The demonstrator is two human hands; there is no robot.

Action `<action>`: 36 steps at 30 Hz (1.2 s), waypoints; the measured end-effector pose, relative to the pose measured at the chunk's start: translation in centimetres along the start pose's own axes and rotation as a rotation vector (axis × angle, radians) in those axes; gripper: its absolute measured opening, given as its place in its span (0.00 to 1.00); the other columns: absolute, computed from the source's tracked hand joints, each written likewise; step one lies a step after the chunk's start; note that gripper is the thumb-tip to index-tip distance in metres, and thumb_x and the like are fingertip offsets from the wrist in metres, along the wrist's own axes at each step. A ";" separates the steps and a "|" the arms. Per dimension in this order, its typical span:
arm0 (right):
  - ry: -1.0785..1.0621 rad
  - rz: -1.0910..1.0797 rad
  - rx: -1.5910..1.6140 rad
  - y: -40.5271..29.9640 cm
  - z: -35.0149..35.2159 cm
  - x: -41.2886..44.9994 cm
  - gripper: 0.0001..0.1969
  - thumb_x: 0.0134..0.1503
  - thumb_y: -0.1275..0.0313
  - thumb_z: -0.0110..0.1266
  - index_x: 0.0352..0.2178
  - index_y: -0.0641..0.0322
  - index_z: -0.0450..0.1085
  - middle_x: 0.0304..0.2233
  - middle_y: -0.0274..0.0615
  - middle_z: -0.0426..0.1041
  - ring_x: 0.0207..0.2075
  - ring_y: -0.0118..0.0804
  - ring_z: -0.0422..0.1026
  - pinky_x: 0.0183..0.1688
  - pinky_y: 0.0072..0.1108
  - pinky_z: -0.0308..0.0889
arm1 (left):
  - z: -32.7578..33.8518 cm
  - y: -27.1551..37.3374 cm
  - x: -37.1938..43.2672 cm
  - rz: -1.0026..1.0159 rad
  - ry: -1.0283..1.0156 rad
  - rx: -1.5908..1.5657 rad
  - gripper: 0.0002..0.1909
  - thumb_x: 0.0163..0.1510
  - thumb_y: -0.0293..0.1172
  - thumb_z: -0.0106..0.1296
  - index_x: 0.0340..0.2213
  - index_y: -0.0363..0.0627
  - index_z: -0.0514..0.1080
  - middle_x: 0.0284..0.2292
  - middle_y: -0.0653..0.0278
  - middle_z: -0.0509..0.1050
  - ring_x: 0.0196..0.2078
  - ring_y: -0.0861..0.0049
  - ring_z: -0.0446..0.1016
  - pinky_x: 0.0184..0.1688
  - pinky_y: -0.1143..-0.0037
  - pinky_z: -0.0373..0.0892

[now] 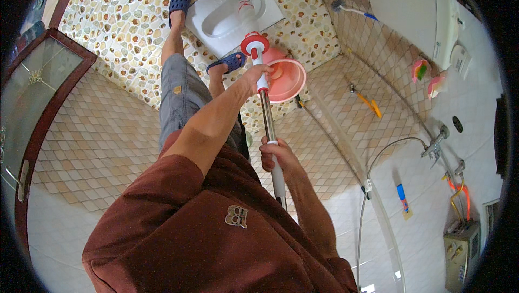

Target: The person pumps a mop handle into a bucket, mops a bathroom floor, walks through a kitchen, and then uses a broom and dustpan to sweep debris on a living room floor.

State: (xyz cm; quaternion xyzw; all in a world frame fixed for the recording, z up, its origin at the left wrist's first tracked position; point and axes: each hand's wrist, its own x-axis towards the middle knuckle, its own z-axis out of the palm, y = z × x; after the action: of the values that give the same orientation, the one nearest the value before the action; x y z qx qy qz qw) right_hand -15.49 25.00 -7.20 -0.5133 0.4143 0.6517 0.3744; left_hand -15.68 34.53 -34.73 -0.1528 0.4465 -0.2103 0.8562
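A long-handled spin mop (266, 110) with a metal shaft and red and white fittings slants across the view. My left hand (257, 78) is closed round the white sleeve below its red collar. My right hand (278, 155) grips the white grip nearer my body. The mop's pale, blurred head reaches over the white squat toilet (219, 21) set in the pebble-patterned floor. Beside the shaft, close to my left hand, stands a pink plastic basin or bucket (290, 88), partly hidden by that hand.
A dark-framed glass door (77, 67) is at the left. A white appliance (409, 13) hangs at the upper right, with a toilet brush (352, 9) beside it. A shower mixer (436, 147) and hose are on the right wall, above a metal box (462, 248).
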 end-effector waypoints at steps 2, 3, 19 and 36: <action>-0.135 -0.025 0.305 1.4 -0.3 0.0 0.07 0.51 0.80 0.48 0.31 0.58 0.61 0.12 0.31 0.57 0.08 0.24 0.54 0.10 0.19 0.51 | 0.1 -0.5 -0.3 -0.029 -0.116 -0.154 0.10 0.49 0.28 0.49 0.17 0.48 0.61 0.12 0.71 0.63 0.11 0.81 0.61 0.14 0.78 0.62; -0.132 -0.026 0.313 2.4 -0.7 0.1 0.07 0.51 0.80 0.48 0.31 0.58 0.61 0.12 0.31 0.57 0.08 0.24 0.54 0.10 0.19 0.51 | 0.4 -0.9 -0.7 -0.059 -0.224 -0.309 0.10 0.49 0.28 0.49 0.18 0.48 0.62 0.13 0.72 0.64 0.12 0.81 0.62 0.15 0.78 0.63; 0.087 -0.224 -0.154 0.6 -0.5 0.9 0.23 0.51 0.75 0.48 0.50 0.64 0.57 0.16 0.33 0.60 0.10 0.26 0.58 0.12 0.18 0.55 | 1.0 -2.0 0.9 0.401 0.522 0.558 0.18 0.55 0.43 0.45 0.31 0.37 0.69 0.21 0.57 0.72 0.19 0.68 0.73 0.19 0.71 0.69; -0.284 -0.142 0.407 1.4 -0.7 0.4 0.22 0.56 0.72 0.39 0.53 0.61 0.53 0.17 0.31 0.56 0.10 0.20 0.54 0.10 0.14 0.53 | -3.4 3.9 -5.6 0.181 -0.166 -0.088 0.47 0.54 0.66 0.08 0.50 0.43 0.66 0.61 0.54 0.47 0.65 0.61 0.31 0.62 0.55 0.28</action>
State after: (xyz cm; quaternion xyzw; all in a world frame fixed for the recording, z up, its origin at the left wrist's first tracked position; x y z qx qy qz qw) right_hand -16.59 23.81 -7.47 -0.3584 0.4430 0.5928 0.5691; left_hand -20.49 40.44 -34.52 -0.1663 0.3951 -0.0989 0.8980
